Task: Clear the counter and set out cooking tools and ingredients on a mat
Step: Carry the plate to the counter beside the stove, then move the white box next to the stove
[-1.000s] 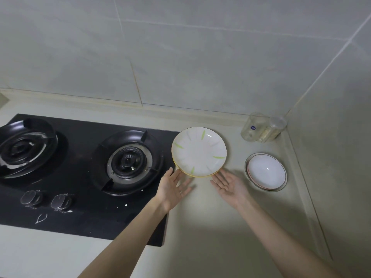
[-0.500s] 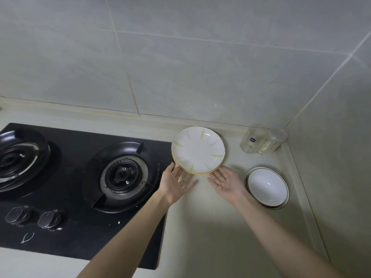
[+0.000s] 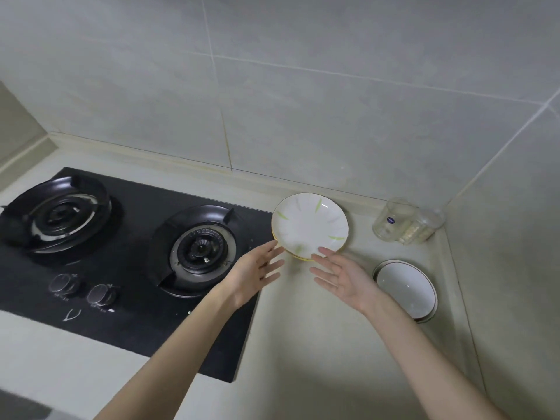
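Observation:
A white plate with green leaf marks and a yellow rim [image 3: 309,225] lies on the pale counter [image 3: 303,344], just right of the hob. It looks like the top of a short stack. My left hand [image 3: 253,275] reaches toward its near left edge with straight, spread fingers, the fingertips at the rim. My right hand [image 3: 342,277] is palm-up at the plate's near right edge, its fingers straight and the tips at or over the rim. Neither hand grips anything.
A black two-burner gas hob [image 3: 127,237] with two knobs fills the left. A white bowl with a dark rim [image 3: 406,287] sits right of my right hand. Glass jars [image 3: 406,222] stand in the back corner. Tiled walls close the back and right.
Both hands have moved forward to the near edge of the plate. The camera has shifted, so the hob shows further right in view.

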A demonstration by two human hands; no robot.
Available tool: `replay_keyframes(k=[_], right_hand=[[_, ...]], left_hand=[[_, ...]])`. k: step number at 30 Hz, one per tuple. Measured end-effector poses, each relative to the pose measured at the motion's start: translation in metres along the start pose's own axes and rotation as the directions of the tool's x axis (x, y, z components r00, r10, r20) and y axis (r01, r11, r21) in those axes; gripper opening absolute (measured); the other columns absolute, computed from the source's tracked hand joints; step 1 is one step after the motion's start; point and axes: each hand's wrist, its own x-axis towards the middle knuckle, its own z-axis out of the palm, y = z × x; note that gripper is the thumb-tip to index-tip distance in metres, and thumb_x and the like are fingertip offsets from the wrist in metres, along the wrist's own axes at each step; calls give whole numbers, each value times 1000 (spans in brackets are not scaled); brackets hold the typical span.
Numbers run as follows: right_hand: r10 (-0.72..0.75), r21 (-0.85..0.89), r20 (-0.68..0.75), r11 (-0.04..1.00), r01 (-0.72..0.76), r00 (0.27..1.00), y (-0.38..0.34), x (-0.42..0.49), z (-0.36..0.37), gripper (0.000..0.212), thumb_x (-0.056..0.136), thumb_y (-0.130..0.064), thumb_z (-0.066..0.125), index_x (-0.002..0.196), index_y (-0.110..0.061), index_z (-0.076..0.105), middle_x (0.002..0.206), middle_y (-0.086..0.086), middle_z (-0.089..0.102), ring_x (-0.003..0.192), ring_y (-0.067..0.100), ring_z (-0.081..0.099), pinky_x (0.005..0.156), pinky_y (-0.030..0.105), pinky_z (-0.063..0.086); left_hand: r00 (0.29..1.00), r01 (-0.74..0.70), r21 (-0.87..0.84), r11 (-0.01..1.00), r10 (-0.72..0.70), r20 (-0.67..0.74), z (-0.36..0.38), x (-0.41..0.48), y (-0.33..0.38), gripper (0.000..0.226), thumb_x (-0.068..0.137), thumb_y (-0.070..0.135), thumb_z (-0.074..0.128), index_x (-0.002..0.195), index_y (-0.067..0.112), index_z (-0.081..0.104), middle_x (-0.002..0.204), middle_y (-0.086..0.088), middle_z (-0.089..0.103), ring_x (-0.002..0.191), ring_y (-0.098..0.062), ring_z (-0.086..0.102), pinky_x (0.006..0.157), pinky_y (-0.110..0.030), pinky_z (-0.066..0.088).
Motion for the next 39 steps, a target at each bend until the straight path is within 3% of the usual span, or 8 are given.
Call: replay_keyframes(k=[5,14,21,26,30,39], right_hand=[[-102,-251,142,959,135,985,-11,-25,37,25,95,-20,52,117,-21,63,115,-1,69,104,22,66,96,36,49],[-42,-483,494,818,314,869,26,-63,154,25,96,-24,53,118,-21,63,112,-2,70,103,21,67,93,36,51],[106,-585,649,703,405,753,97,-97,270,23,97,-19,51,116,-19,63,111,-1,70,101,21,67,93,35,52],[226,-623,721,624,471,655,174,-139,362,22,96,-16,52,116,-16,62,110,1,70,97,22,67,92,36,51],[299,-624,769,542,562,565,251,-180,431,20,96,-18,51,113,-21,62,110,-2,70,94,19,68,85,31,54],[432,-585,810,542,603,397,409,-285,560,22,96,-18,54,117,-19,61,108,-2,71,92,20,68,85,33,54]], left_hand=[[987,-162,-20,987,161,-24,-24,-55,6,33,99,23,45,130,23,53,127,4,61,116,-17,59,103,-38,44],[898,-362,-127,923,309,-312,-100,-174,-6,30,98,23,44,126,23,56,122,5,66,113,-17,62,101,-37,45],[680,-539,-56,841,394,-618,-183,-288,-33,25,92,22,58,116,22,63,117,5,68,105,-15,66,99,-36,47],[474,-628,6,778,389,-790,-251,-392,-71,25,95,15,52,118,17,61,118,0,67,107,-19,64,99,-37,47],[351,-653,36,756,344,-871,-307,-481,-111,25,96,16,51,119,18,60,120,0,66,109,-19,64,97,-36,48],[145,-671,88,736,247,-958,-407,-656,-186,22,96,14,51,113,19,64,116,0,69,104,-18,66,99,-36,47]])
